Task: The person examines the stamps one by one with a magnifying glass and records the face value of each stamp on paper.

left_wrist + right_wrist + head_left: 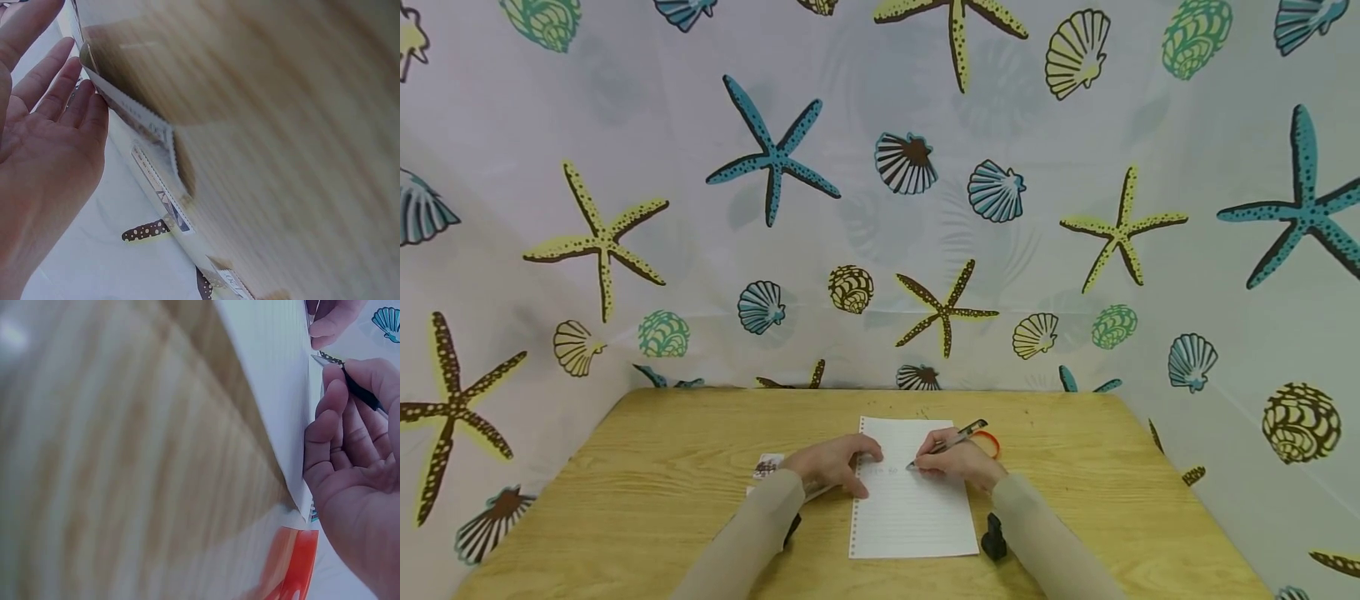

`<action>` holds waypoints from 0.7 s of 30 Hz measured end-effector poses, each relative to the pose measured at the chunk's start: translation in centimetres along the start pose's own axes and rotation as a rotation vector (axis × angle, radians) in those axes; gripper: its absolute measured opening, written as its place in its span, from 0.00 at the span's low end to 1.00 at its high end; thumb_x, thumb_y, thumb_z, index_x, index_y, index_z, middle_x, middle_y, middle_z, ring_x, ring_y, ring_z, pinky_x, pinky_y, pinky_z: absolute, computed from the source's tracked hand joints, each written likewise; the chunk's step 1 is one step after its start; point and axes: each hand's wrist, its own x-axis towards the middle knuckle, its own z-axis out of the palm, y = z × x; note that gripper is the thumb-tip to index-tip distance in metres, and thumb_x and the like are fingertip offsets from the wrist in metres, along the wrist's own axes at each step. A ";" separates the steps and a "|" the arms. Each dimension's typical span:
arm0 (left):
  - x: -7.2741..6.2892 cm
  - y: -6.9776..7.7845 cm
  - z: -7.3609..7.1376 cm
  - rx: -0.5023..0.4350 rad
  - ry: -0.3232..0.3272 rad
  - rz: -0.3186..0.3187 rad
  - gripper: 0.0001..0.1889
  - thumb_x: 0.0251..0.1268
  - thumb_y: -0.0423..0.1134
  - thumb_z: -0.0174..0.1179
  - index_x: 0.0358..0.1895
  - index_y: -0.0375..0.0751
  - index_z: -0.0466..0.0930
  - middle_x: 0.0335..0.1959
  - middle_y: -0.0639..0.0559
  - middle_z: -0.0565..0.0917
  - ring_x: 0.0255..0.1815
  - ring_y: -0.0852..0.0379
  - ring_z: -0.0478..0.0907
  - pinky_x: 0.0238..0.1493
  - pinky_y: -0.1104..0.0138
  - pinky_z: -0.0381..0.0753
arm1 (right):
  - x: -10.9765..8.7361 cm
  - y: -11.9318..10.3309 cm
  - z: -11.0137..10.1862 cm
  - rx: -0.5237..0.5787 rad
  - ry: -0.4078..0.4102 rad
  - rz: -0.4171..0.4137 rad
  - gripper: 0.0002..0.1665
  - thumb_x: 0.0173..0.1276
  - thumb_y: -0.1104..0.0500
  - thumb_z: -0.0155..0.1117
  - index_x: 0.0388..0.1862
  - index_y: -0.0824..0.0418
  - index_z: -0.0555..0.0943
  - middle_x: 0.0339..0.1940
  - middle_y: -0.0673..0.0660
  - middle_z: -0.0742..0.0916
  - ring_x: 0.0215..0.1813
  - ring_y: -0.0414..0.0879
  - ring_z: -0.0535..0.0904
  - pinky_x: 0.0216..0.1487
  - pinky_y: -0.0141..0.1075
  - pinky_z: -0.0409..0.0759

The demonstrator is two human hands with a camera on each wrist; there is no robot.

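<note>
A lined sheet of paper (910, 517) with punched holes along its left side lies on the wooden table, with faint handwriting near its middle. My right hand (958, 460) pinches a pen (958, 437), whose tip meets the sheet just right of the writing. In the right wrist view the dark pen (361, 389) sits between thumb and fingers. My left hand (831, 462) rests at the sheet's left edge, its fingers and thumb spread over the paper. The left wrist view shows this hand (56, 131) with loosely extended fingers, beside a stamp-like paper piece with a perforated edge (140, 119).
A small stamp-like picture (767, 465) lies left of my left hand; more perforated pieces (164, 190) show in the left wrist view. An orange-red ring (991, 442) sits behind my right hand. A curtain with starfish and shells (865, 225) surrounds the wooden table (685, 467).
</note>
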 end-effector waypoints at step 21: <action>0.2 -0.2 0.0 0.028 0.003 0.010 0.27 0.47 0.35 0.77 0.54 0.51 0.79 0.67 0.50 0.72 0.71 0.47 0.64 0.73 0.47 0.58 | 0.0 -0.3 0.1 -0.030 0.000 0.014 0.07 0.63 0.61 0.70 0.35 0.64 0.82 0.29 0.51 0.87 0.30 0.41 0.78 0.31 0.31 0.74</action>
